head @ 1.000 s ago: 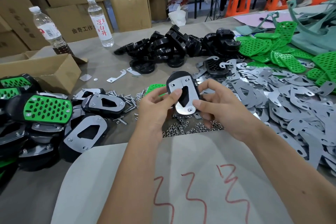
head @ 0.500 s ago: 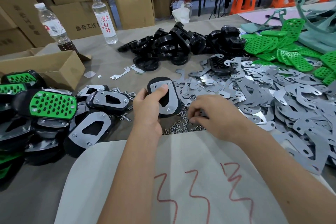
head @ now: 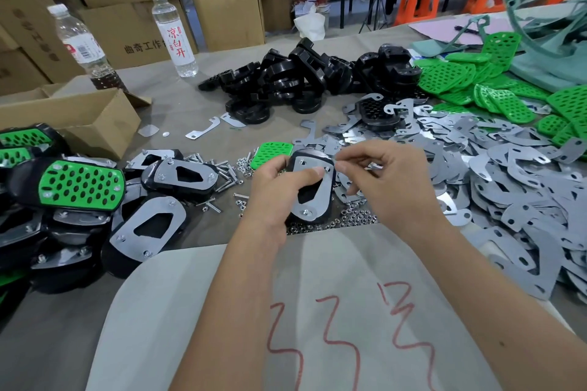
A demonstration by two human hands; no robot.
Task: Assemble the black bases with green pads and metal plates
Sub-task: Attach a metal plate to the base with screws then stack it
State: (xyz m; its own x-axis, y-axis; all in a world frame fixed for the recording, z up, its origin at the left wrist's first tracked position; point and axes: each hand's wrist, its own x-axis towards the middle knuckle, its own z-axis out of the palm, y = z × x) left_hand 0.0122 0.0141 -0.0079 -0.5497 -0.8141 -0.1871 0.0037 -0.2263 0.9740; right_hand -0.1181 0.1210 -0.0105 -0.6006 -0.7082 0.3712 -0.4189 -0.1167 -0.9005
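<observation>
The left hand (head: 279, 187) is holding a black base (head: 313, 187) tilted up above the surface (head: 197, 111), fingers curled round its left edge and the thumb pressing down on the metal plate (head: 314, 197) that is lying on the base's face; that pressure is probably there to keep the plate's holes lined up with the base while fasteners are going in. One nut or screw head is already sitting in the plate's lower hole, while the two upper holes look unfilled. The right hand (head: 381, 178) is hovering just beside the plate's upper right corner with thumb and forefinger pinched together, apparently carrying a small nut, though the piece itself is too small to make out. The heap of loose nuts (head: 355, 216) is lying directly under both hands, and the loose screws (head: 222, 174) just to the left, so supplies are within the shortest reach. A green pad (head: 271, 154) is lying flat behind the left hand, near enough to be the next part taken. Spare stock is being kept in separate piles farther out: black bases (head: 286, 82) at the back, green pads (head: 460, 76) at the back right, metal plates (head: 508, 174) spreading along the right. Finished assemblies (head: 79, 184) are stacking up on the left, beside an open cardboard box (head: 73, 117), which suggests work is flowing from right to left.
</observation>
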